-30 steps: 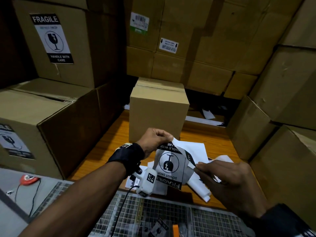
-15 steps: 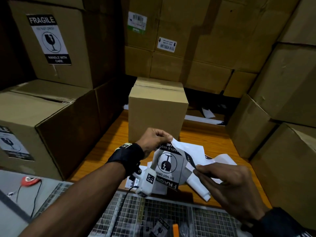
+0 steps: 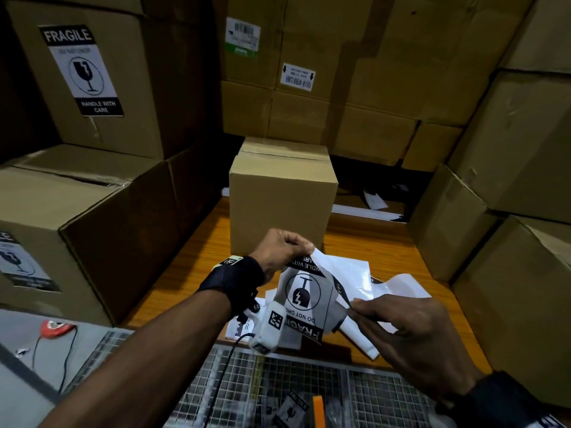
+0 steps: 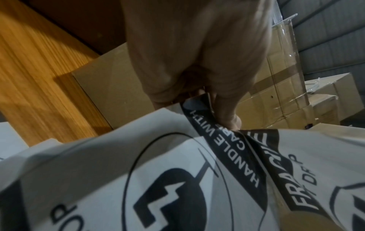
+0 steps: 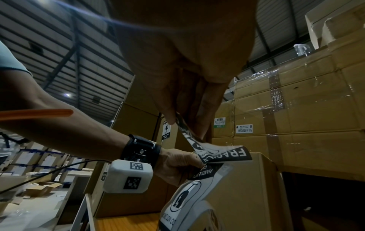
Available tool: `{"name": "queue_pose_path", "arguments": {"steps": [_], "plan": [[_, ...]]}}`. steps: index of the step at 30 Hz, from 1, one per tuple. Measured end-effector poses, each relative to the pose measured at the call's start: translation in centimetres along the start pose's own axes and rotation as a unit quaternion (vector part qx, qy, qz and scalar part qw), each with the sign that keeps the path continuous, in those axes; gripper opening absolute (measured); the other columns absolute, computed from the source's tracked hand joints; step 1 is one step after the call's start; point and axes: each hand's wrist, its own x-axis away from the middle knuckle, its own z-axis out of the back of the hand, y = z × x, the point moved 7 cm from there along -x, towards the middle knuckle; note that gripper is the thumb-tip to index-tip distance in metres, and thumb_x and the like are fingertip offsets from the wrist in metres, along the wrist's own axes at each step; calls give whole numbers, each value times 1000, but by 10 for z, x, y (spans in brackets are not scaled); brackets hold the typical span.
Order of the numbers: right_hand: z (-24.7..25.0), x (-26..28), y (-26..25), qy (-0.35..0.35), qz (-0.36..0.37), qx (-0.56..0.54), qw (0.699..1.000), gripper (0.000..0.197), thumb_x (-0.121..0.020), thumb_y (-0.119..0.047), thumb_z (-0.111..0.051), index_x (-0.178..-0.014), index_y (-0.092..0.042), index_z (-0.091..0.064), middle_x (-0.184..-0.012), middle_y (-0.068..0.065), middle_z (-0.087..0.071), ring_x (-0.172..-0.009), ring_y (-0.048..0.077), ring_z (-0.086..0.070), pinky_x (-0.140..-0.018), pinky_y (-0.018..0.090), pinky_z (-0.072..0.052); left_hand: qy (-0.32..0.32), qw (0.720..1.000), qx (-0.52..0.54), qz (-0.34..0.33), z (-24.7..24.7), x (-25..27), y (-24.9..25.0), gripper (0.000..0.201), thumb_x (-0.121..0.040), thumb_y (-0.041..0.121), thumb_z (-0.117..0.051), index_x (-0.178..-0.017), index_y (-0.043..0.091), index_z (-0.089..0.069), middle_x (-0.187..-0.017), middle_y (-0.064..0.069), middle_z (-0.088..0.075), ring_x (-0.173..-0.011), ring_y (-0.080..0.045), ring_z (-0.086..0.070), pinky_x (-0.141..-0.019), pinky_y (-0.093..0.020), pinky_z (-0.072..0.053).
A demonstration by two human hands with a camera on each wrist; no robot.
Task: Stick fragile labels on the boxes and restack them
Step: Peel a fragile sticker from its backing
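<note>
Cardboard boxes wall the scene on three sides, and the stack on the left [image 3: 83, 88] already wears a fragile sticker [image 3: 82, 69] on its upper box, with another sticker [image 3: 21, 261] on the box below it. Out front on the wooden table [image 3: 191, 273] stands a small sealed box [image 3: 281, 199], upright, its near face bare. Loose white sheets [image 3: 349, 270] lie on the table between that box and the hands. A wire basket [image 3: 278, 384] sits at the near edge, more labels showing inside it.

Now the hands. The label sheet [image 3: 304, 299] hangs between them, printed side up toward the head camera, broken-glass symbol and "HANDLE WITH CARE" readable upside down. The left hand [image 3: 279, 251] pinches the sheet's top edge, thumb and fingers closed on it; the left wrist view shows the thumb pressing right on the black band. The right hand [image 3: 411, 332] pinches a black-banded strip at the sheet's right side, and in the right wrist view that strip [image 5: 189, 137] runs taut from the fingertips down to the left hand.
</note>
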Motion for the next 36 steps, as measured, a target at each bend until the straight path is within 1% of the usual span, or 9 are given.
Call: {"name": "queue_pose_path", "arguments": {"steps": [2, 4, 13, 20, 23, 28, 30, 33, 36], "plan": [[0, 0, 1, 0, 7, 5, 1000, 23, -89, -32, -64, -89, -15, -79, -85, -8, -76, -75, -1, -70, -61, 24, -57, 8, 1000, -5, 6, -1, 2, 2, 19, -88, 8, -73, -97, -8, -71, -78, -10, -72, -57, -7, -62, -48, -19, -46], [0, -1, 2, -3, 12, 8, 1000, 21, -89, -31, -64, -88, -15, -78, -84, -9, -76, -74, 0, -70, -59, 25, -56, 15, 1000, -14, 16, 0, 0, 0, 18, -88, 11, -73, -97, -5, -72, -75, -6, -72, -54, -7, -59, -42, -20, -39], [4, -13, 1, 10, 35, 15, 999, 23, -88, -28, -64, -82, -10, -77, -74, -5, -73, -65, 1, -65, -59, 20, -52, 37, 999, -4, 28, 3, 1, 7, 22, -91, 8, -68, -104, -10, -67, -75, -5, -68, -46, -1, -58, -39, -15, -40], [12, -7, 5, 10, 33, -7, 999, 21, -89, -28, -65, -87, -12, -78, -79, -6, -75, -68, 2, -68, -58, 25, -56, 29, 999, -7, 38, 1, 3, 7, 17, -89, 12, -71, -96, -3, -70, -78, -3, -73, -71, -15, -65, -63, -31, -52], [24, -4, 11, 33, 14, -20, 999, 15, -86, -25, -72, -86, -11, -79, -80, -8, -75, -69, 0, -68, -59, 23, -54, 20, 999, -11, 43, 0, 5, 8, 12, -90, 14, -71, -92, 2, -71, -77, -4, -72, -62, -12, -64, -51, -26, -50], [37, 2, 10, 51, 2, -48, 998, 7, -83, -17, -77, -85, -11, -79, -82, -9, -75, -73, -2, -69, -61, 25, -55, 36, 999, -23, 31, 1, 7, 11, 8, -90, 8, -71, -86, 0, -71, -74, -10, -70, -54, -12, -63, -46, -24, -49], [49, 4, 11, 65, -15, -56, 996, 7, -79, -15, -80, -87, -13, -79, -85, -12, -75, -77, -3, -70, -63, 24, -56, 49, 998, -17, 37, 12, 8, 5, 8, -90, 5, -70, -83, 1, -70, -70, -10, -68, -49, -11, -61, -46, -22, -48], [73, 1, 24, 104, -105, -93, 985, 11, -80, -16, -82, -88, -22, -77, -79, -17, -74, -71, -3, -69, -62, 16, -55, 26, 997, -42, 60, 27, 10, -9, 10, -88, 10, -74, -78, 7, -73, -76, -15, -70, -61, -20, -62, -61, -32, -50], [88, -4, 54, 168, -223, -204, 938, 12, -78, -8, -78, -86, -17, -77, -78, -8, -76, -67, 4, -69, -60, 15, -53, 27, 993, -103, 58, 36, 13, -14, 11, -88, 16, -75, -79, 11, -73, -70, -6, -68, -52, -12, -50, -46, -24, -36]]}}
